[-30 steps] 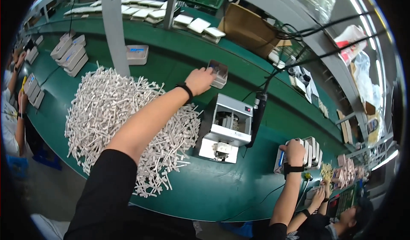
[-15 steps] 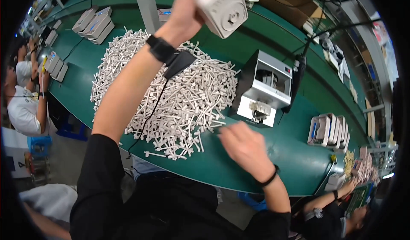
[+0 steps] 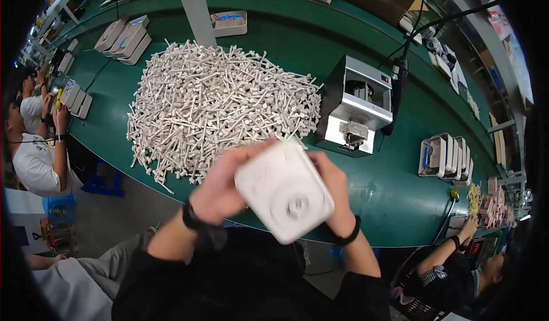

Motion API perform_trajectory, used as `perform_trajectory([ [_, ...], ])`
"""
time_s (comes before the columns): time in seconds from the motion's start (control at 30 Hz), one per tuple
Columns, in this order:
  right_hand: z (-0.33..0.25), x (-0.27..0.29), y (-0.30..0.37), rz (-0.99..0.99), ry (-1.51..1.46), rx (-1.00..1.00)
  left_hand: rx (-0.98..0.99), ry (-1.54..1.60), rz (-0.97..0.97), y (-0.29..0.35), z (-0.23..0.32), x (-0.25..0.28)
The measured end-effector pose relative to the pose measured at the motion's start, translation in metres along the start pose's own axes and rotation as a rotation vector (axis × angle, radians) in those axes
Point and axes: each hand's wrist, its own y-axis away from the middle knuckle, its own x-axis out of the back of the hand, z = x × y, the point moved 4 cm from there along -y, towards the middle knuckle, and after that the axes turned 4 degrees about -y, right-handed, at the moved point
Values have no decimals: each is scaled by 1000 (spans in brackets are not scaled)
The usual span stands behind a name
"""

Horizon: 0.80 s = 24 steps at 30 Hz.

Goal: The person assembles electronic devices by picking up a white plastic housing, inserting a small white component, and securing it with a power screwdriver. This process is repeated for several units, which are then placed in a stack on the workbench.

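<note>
Between my two hands, close in front of me, is a square white plastic housing (image 3: 269, 178) with rounded corners and a round recessed fitting on its face. It is slightly blurred and turned askew. My left hand (image 3: 220, 186) grips its left side, and a black band circles that wrist. Along the opposite edge lies my right hand (image 3: 337, 192), closed on the housing with its fingers partly hidden behind it. Beyond the housing spreads a big heap of small white plastic pins with wider heads (image 3: 223, 104) on the green table (image 3: 372, 201).
Right of the heap stands a black and silver bench machine (image 3: 360, 106). Farther right are stacked white trays (image 3: 443, 158); more trays (image 3: 124, 40) sit at the far left. A grey post (image 3: 195, 12) rises behind the heap. Other people work at both sides.
My left hand has brought the white housing down from above the far side of the heap toward me. My right hand has moved up against the housing and now holds it too.
</note>
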Motion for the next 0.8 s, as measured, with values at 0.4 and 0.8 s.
perform_trajectory([
  [0.4,-10,1,167,-348,-1111,-546,371,-92,244,62,-113,34],
  [0.8,-33,14,31,-117,197,223,-329,-326,-174,44,-57,20],
])
